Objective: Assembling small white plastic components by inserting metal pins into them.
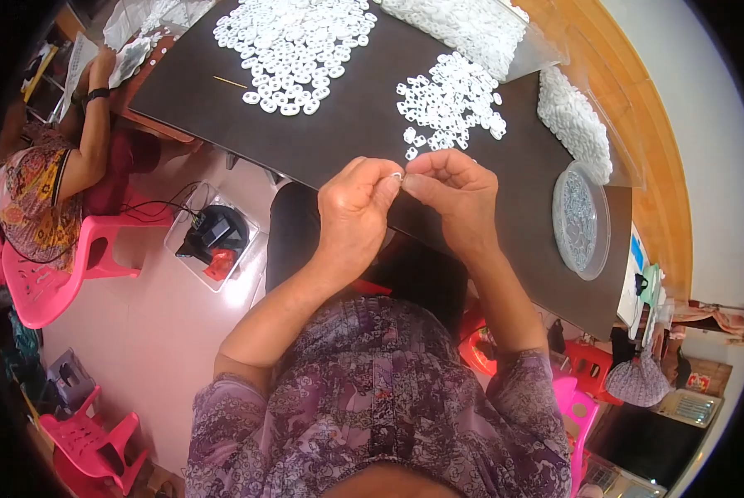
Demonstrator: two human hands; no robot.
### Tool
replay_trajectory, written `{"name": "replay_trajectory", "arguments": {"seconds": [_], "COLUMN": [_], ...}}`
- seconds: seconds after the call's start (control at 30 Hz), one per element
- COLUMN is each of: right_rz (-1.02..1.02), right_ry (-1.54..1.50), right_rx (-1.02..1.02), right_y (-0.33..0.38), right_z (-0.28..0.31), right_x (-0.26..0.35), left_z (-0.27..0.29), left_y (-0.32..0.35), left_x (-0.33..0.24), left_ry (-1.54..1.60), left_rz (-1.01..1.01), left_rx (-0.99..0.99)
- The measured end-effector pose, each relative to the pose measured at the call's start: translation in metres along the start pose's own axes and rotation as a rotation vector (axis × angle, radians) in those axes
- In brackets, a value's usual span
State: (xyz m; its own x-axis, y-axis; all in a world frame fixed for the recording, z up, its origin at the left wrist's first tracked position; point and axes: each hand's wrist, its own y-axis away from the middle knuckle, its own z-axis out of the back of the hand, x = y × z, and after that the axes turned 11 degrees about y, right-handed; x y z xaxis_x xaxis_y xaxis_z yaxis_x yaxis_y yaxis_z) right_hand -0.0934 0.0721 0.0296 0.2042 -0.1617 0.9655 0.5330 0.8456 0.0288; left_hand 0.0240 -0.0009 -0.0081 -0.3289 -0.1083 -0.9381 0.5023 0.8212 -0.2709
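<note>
My left hand (353,209) pinches a small white plastic piece (397,176) between thumb and forefinger, over the table's near edge. My right hand (461,197) meets it there, thumb and forefinger pressed together against the piece; anything else in that pinch is too small to tell. Just beyond my fingers lies a heap of small white plastic pieces (451,101). Farther left spreads a larger pile of white oval pieces with holes (295,51). To the right sits a round clear tub (602,241) of small silvery metal parts.
Clear bags of white pieces (463,33) line the dark table's (351,108) far and right sides. A thin stick (229,81) lies left. Another person (40,187) sits at far left on a pink chair (52,282). A clear bin (251,241) stands on the floor.
</note>
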Motion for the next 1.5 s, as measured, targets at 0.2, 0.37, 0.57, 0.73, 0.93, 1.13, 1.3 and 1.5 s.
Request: {"name": "replay_trajectory", "arguments": {"seconds": [0.2,0.37,0.57,0.73,0.93,1.13,1.3,1.5], "right_rz": [0.068,0.137,0.139,0.136,0.439,0.393,0.319,0.271], "right_ry": [0.059,0.23,0.242,0.323,0.731,1.04,1.195,1.069], "right_rx": [0.02,-0.023,-0.035,-0.091,-0.387,-0.503,-0.511,-0.447], "right_y": [0.001,0.004,0.005,0.006,0.002,-0.004,-0.011,-0.011], "right_z": [-0.005,-0.011,-0.017,-0.019,0.029,0.07,0.065,0.061], "right_x": [0.001,-0.002,-0.011,-0.02,-0.017,-0.047,-0.054,-0.05], "left_z": [0.003,0.002,-0.001,0.0,0.0,-0.002,-0.003,-0.004], "left_y": [0.001,0.003,0.005,0.006,0.004,0.001,0.001,0.001], "left_x": [-0.009,-0.007,-0.002,-0.002,-0.006,-0.003,-0.003,-0.003], "left_ry": [0.183,0.132,-0.075,-0.102,0.352,0.346,0.336,0.336], "left_rz": [0.192,0.134,-0.06,-0.042,0.394,0.364,0.371,0.376], "left_rx": [-0.046,-0.052,-0.063,-0.042,-0.058,-0.017,-0.011,-0.018]}}
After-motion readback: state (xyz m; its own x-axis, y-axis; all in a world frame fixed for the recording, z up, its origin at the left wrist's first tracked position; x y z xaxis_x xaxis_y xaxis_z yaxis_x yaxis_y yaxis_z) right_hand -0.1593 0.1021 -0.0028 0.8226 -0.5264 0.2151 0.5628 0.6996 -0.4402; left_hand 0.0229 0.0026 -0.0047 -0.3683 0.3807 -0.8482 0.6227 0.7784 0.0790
